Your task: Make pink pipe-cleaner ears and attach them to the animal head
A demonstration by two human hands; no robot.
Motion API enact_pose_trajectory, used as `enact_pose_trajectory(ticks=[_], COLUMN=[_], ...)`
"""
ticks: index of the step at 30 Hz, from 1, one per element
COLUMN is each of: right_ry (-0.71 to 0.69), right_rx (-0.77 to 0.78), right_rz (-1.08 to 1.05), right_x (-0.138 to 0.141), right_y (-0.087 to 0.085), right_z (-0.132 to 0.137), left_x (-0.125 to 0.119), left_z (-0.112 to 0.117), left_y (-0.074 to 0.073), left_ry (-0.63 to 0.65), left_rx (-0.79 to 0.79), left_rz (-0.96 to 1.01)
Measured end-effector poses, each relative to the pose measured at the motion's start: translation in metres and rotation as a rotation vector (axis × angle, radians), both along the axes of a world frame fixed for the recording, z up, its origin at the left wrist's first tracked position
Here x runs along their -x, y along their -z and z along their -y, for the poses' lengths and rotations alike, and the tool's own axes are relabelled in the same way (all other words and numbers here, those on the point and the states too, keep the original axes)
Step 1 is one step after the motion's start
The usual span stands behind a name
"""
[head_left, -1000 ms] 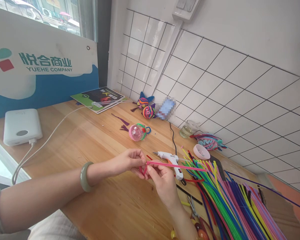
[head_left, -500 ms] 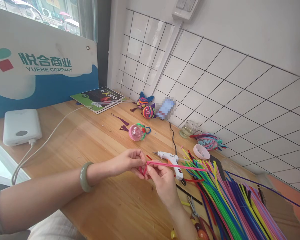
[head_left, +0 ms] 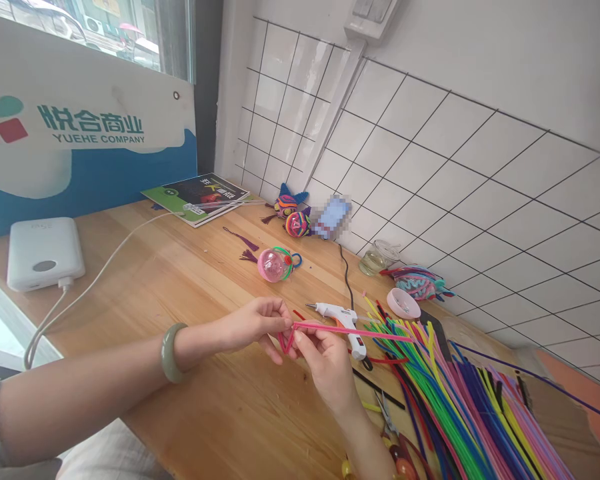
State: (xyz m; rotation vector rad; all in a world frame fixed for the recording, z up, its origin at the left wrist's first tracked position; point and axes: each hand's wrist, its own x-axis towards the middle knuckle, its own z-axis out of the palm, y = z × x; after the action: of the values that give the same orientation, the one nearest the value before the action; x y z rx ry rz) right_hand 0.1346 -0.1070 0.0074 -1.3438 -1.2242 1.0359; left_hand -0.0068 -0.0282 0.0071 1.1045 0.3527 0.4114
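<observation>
the pink pipe cleaner (head_left: 363, 332) sits in the grip itself, between the left hand (head_left: 267, 327) and the right hand (head_left: 327, 360), held above the table (head_left: 205, 400). the left thumb and forefinger are pinched together on its bent end, with the other fingers loose below; the right thumb and fingers are clamped on it just beside them. how firmly either hand presses, i cannot tell.

several things could go wrong from here. the short v-shaped bend hanging at the grip could spring out if the left pinch slackens, or kink in the wrong spot if the hands pull unevenly. the long free end reaches over the glue gun (head_left: 347, 323), just right of the grip, so a sideways swing could snag it there; if that nozzle is hot, knuckles drifting away from the body could brush it. the tip could also tangle in the bundle of pipe cleaners (head_left: 445, 393), further right, since it overlaps the near strands in this view.

as for direction, the long axis runs almost straight from the grip out to the right, dipping slightly in the picture, with the free tip pointing at the bundle. at the grip the line folds sharply back and down.
</observation>
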Motion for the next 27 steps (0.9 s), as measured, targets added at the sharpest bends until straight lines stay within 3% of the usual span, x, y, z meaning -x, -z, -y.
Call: enact_pose_trajectory(ticks=[27], right_ry=[-0.01], right_rx=[0.004], right_rz=[-0.012], right_x=[-0.0016], right_y=[0.0019], right_z=[0.0003], left_x=[-0.001], left_z=[-0.002], left_y=[0.0044], left_ry=[0.001], left_rx=[-0.021], left_rz=[0.001])
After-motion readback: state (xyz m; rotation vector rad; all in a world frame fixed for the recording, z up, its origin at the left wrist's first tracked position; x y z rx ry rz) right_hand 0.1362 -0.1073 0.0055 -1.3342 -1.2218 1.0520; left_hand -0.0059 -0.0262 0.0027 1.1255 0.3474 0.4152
